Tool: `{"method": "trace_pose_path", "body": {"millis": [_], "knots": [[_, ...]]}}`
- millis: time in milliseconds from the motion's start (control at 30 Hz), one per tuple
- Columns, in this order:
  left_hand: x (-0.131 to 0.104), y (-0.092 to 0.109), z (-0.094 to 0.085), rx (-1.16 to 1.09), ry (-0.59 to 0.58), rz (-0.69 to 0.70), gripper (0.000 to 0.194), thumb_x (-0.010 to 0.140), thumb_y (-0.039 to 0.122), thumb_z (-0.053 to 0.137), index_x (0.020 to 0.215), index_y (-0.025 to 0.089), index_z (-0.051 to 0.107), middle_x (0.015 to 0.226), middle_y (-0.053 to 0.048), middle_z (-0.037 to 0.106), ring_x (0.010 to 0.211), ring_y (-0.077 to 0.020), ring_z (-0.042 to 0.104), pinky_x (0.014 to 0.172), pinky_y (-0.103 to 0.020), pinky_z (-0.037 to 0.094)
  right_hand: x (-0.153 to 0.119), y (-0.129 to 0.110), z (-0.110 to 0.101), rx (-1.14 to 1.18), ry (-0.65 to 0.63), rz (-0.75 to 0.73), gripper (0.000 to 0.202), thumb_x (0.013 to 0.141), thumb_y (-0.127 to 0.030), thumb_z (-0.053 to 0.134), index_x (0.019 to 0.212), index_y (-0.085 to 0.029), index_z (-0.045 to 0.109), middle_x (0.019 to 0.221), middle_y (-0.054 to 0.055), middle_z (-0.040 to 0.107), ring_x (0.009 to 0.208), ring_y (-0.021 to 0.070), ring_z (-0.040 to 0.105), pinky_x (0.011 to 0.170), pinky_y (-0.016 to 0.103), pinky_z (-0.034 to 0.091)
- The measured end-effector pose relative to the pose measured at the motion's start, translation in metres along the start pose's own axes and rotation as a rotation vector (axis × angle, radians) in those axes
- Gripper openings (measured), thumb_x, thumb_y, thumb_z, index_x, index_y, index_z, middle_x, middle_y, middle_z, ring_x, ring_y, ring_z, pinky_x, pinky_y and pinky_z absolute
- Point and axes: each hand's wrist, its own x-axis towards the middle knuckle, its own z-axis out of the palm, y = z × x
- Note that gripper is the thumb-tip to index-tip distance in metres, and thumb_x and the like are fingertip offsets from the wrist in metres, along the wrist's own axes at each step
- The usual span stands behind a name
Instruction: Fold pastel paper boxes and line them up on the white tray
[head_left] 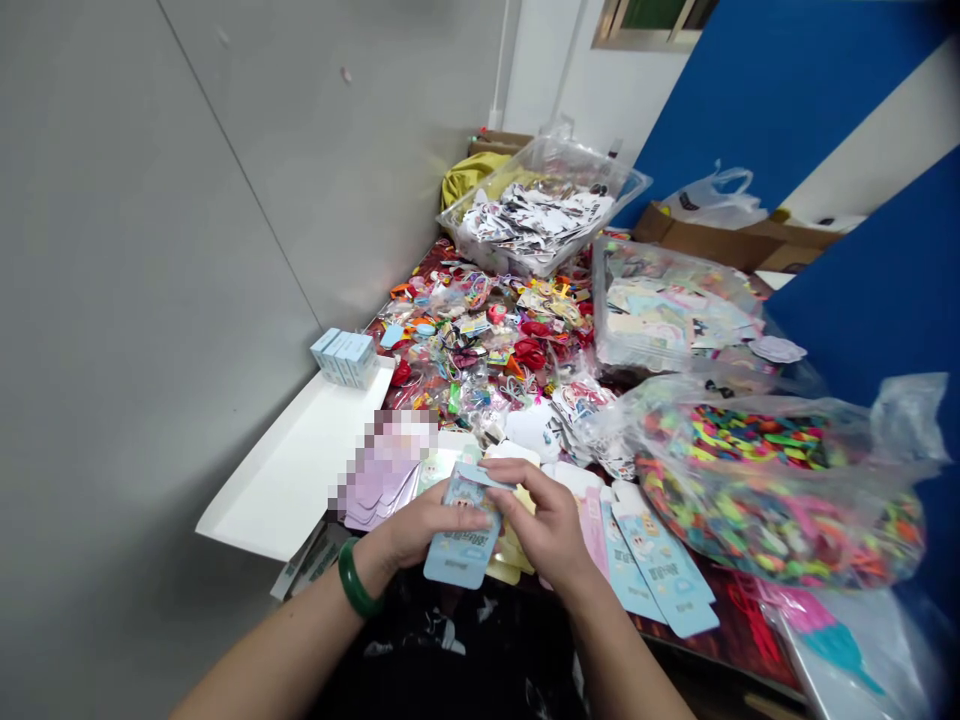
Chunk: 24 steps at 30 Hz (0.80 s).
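Note:
A light blue printed box (461,560) is held in front of my body, its lower end pointing toward me. My left hand (420,525) grips it from the left, thumb lying across the printed front. At the upper end, the fingers of my right hand (547,520) are bent over a small flap (480,474) of the same box. Flat blue boxes (660,560) lie fanned out to the right of my right hand. Pink, yellow and pale green flat boxes lie partly hidden behind both hands.
A white tray (300,470) on the left carries several assembled blue boxes (346,356). Small wrapped trinkets (487,330) cover the table's middle. Clear bins (536,215) of paper cutouts stand behind. A plastic bag (780,500) of colourful pieces sits right. A grey wall borders the left.

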Motion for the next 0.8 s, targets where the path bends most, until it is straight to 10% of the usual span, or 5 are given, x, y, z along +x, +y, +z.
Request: {"method": "trace_pose_path", "body": {"millis": [300, 800], "knots": [[-0.005, 0.018, 0.005, 0.307, -0.048, 0.020, 0.035, 0.069, 0.025, 0.074, 0.100, 0.016, 0.063, 0.089, -0.002, 0.065, 0.080, -0.0153, 0.058, 0.073, -0.025, 0.045, 0.010, -0.012, -0.006, 0.037, -0.052, 0.159, 0.010, 0.077, -0.029, 0.068, 0.076, -0.019, 0.066, 0.073, 0.002, 0.066, 0.070, 0.0151, 0.061, 0.065, 0.027, 0.049], [-0.002, 0.014, 0.013, 0.116, 0.086, -0.065, 0.032, 0.067, 0.024, 0.076, 0.094, 0.013, 0.064, 0.075, -0.002, 0.065, 0.066, -0.0143, 0.060, 0.062, -0.024, 0.046, 0.001, -0.003, -0.007, -0.140, -0.120, -0.209, 0.029, 0.083, -0.018, 0.060, 0.109, -0.028, 0.068, 0.102, 0.006, 0.067, 0.096, 0.0187, 0.058, 0.086, 0.035, 0.046]]}}
